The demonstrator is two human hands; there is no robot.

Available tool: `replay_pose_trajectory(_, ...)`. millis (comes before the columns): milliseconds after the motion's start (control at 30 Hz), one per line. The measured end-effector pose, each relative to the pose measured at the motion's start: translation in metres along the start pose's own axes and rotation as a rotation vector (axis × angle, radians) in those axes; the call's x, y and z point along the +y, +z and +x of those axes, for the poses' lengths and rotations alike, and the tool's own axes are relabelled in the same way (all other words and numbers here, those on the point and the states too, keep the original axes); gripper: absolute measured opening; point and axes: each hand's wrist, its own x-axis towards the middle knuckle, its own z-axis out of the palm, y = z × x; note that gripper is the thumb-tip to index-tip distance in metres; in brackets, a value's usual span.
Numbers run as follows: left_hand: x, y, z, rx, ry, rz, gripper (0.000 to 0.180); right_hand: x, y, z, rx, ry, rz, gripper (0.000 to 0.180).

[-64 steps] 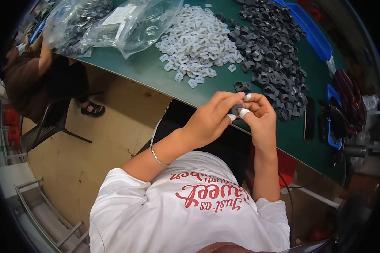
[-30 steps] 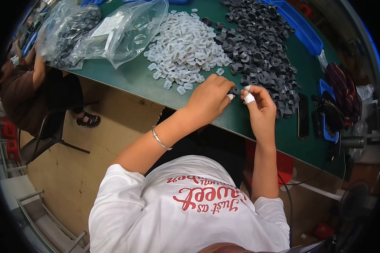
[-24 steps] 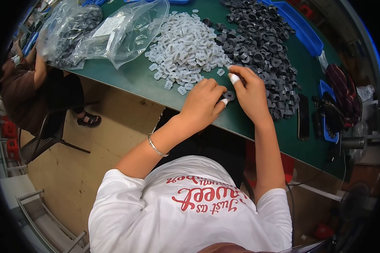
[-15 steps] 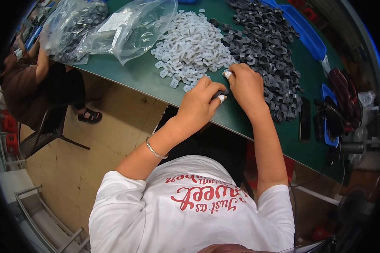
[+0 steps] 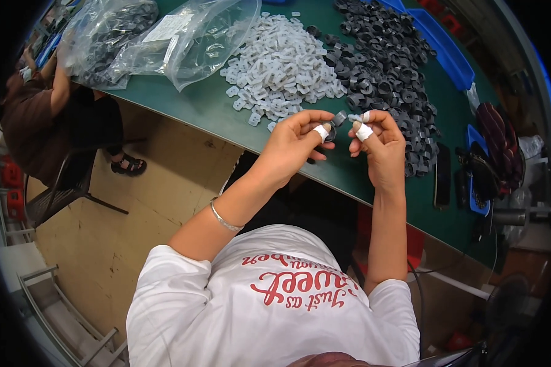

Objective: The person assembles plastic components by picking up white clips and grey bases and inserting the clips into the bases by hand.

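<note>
My left hand (image 5: 294, 147) is closed, pinching a dark grey curved plastic part (image 5: 340, 117) between thumb and index finger above the table's near edge. My right hand (image 5: 384, 150) pinches a small pale plastic piece (image 5: 354, 117) close beside that part; whether the two touch is hard to tell. White tape wraps both thumbs and a right fingertip. Just beyond my hands lies a heap of small whitish plastic pieces (image 5: 281, 64). To its right spreads a large heap of dark grey ring-like plastic parts (image 5: 389, 73).
The green table (image 5: 196, 113) carries clear plastic bags (image 5: 208, 40) at the far left and a blue tray (image 5: 444, 46) at the far right. A phone (image 5: 442, 174) lies right of the dark heap. Another person (image 5: 33, 113) sits at the left.
My right hand has come back from the edge of the whitish heap and turned, now showing a pale piece in its fingers. My left hand has raised the dark part beside it.
</note>
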Motion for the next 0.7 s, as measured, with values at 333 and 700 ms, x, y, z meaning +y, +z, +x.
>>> replay_pose_trajectory(333,-0.016,0.013,0.007,0.045,0.023,-0.107,0.031,0.013,-0.002,-0.014,-0.046,0.059,0.229,0.017)
replay_pose_trajectory(700,-0.015,0.014,0.008,0.053,0.061,-0.071,0.028,0.011,0.000,-0.018,-0.013,-0.011,-0.021,0.013)
